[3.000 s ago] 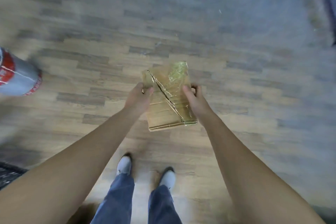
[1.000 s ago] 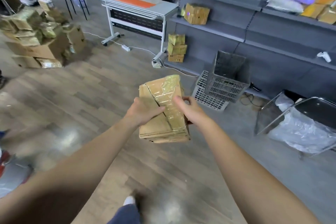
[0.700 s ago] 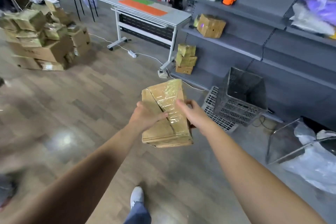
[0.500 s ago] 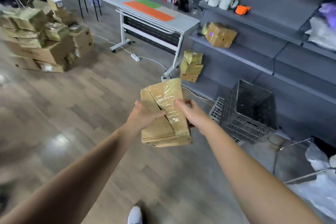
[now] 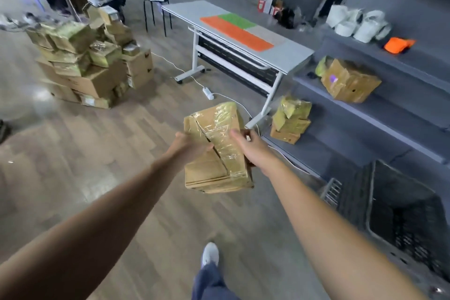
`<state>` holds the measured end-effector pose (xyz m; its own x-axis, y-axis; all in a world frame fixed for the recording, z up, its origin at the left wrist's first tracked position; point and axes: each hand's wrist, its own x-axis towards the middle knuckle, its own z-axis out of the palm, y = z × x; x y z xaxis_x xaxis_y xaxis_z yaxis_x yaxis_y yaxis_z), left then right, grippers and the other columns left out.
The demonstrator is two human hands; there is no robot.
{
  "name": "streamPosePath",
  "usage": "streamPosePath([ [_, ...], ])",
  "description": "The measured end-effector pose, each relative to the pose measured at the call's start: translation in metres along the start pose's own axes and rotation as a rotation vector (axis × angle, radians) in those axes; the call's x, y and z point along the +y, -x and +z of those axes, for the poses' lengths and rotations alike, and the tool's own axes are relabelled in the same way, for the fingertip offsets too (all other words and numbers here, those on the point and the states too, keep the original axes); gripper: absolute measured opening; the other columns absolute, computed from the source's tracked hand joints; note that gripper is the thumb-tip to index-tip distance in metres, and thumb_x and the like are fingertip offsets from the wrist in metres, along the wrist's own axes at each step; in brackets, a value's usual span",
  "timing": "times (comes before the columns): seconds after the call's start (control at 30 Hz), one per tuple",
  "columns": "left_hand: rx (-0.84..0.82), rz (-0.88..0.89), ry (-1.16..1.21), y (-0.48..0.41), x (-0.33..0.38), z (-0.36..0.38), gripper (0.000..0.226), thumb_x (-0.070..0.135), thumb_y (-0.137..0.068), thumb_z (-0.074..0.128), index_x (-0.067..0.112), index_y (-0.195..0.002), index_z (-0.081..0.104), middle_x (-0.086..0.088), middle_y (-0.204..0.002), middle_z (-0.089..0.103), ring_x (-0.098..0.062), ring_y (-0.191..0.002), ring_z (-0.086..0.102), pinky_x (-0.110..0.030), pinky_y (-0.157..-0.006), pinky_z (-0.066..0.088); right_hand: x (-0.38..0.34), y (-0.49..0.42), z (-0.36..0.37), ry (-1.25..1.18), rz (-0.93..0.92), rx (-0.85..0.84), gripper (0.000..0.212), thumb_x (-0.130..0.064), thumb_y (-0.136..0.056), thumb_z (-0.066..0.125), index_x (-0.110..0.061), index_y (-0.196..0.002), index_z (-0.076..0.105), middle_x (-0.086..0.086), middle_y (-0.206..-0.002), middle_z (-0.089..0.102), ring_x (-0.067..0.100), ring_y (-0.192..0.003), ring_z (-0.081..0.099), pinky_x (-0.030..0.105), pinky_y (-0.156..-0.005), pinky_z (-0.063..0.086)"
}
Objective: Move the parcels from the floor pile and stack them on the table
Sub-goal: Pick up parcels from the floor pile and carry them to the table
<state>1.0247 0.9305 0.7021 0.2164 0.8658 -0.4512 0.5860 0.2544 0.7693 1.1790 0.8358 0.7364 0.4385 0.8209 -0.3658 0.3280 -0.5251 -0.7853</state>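
A: What's that parcel (image 5: 220, 158) made of?

B: Brown cardboard, a flat rectangular box. Glossy clear film is wound round its far end, and a crinkled band of it runs down the top. A dark slanted slit crosses the lid.

A: Who has hold of it?

B: Both hands. The left hand (image 5: 188, 145) grips the left edge with its thumb lying over the top. The right hand (image 5: 252, 151) grips the right edge, thumb on the film and fingers curled underneath. The box is up in the air in front of the person, above the wood-grain plank floor (image 5: 97, 153) and well short of the table (image 5: 289, 56).

A: And the table?

B: Long, with a smooth pale grey top on white metal legs. An orange mat (image 5: 237, 33) and a green mat (image 5: 236, 20) lie flat on it, touching.

A: The other parcels?

B: The floor pile (image 5: 90, 66) sits off to the left — cardboard boxes heaped unevenly, many shiny with yellowish wrap. A small stack (image 5: 291, 119) stands on the lowest grey shelf, just beside the table's foot.
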Motion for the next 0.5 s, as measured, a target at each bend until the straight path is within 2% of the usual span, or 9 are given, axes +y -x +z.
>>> streamPosePath([
  [0.1, 0.032, -0.004, 0.031, -0.051, 0.037, -0.012, 0.094, 0.044, -0.064, 0.083, 0.001, -0.135, 0.04, -0.015, -0.128, 0.055, -0.03, -0.112, 0.058, -0.04, -0.09, 0.052, -0.029, -0.068, -0.013, 0.031, -0.008, -0.047, 0.06, -0.07, -0.086, 0.047, -0.028, -0.128, 0.048, -0.003, -0.12, 0.053, 0.018, -0.105, 0.05, 0.034, -0.089, 0.038],
  [0.2, 0.09, -0.001, 0.014, -0.096, 0.07, -0.03, 0.083, 0.043, -0.066, 0.084, 0.004, -0.13, 0.047, -0.015, -0.125, 0.057, -0.03, -0.109, 0.059, -0.04, -0.092, 0.052, -0.066, -0.129, -0.019, 0.057, -0.053, -0.076, 0.061, -0.069, -0.088, 0.044, -0.026, -0.131, 0.046, -0.003, -0.115, 0.05, 0.017, -0.102, 0.046, 0.032, -0.087, 0.035],
  [0.3, 0.113, -0.045, 0.047, -0.139, 0.087, -0.049, 0.105, 0.064, -0.04, 0.085, 0.012, -0.125, 0.051, -0.002, -0.114, 0.061, -0.017, -0.097, 0.063, -0.03, -0.082, 0.056, -0.098, -0.179, -0.017, 0.117, -0.089, -0.126, 0.062, -0.069, -0.09, 0.041, -0.023, -0.131, 0.046, -0.002, -0.116, 0.051, 0.017, -0.101, 0.045, 0.031, -0.086, 0.034],
  [0.37, 0.125, -0.045, 0.103, -0.175, 0.091, -0.063, 0.122, 0.078, -0.019, 0.081, 0.014, -0.12, 0.055, -0.002, -0.108, 0.067, -0.017, -0.092, 0.067, -0.033, -0.08, 0.059, -0.115, -0.214, -0.009, 0.132, -0.11, -0.146, 0.063, -0.072, -0.087, 0.042, -0.024, -0.127, 0.048, 0.0, -0.123, 0.056, 0.019, -0.104, 0.051, 0.034, -0.089, 0.041],
  [0.47, 0.151, -0.062, 0.17, -0.225, 0.098, -0.088, 0.118, 0.073, -0.026, 0.082, 0.011, -0.12, 0.048, -0.005, -0.108, 0.064, -0.022, -0.097, 0.064, -0.04, -0.086, 0.056, -0.142, -0.265, 0.007, 0.139, -0.107, -0.181, 0.064, -0.073, -0.086, 0.043, -0.025, -0.128, 0.047, -0.001, -0.122, 0.055, 0.019, -0.106, 0.053, 0.035, -0.091, 0.043],
  [0.5, 0.162, -0.069, 0.19, -0.242, 0.099, -0.097, 0.122, 0.075, -0.022, 0.081, 0.011, -0.121, 0.048, -0.005, -0.108, 0.064, -0.023, -0.097, 0.064, -0.04, -0.086, 0.056, -0.153, -0.282, 0.013, 0.137, -0.114, -0.193, 0.064, -0.072, -0.086, 0.044, -0.026, -0.13, 0.046, -0.003, -0.122, 0.054, 0.018, -0.105, 0.052, 0.034, -0.089, 0.041],
])
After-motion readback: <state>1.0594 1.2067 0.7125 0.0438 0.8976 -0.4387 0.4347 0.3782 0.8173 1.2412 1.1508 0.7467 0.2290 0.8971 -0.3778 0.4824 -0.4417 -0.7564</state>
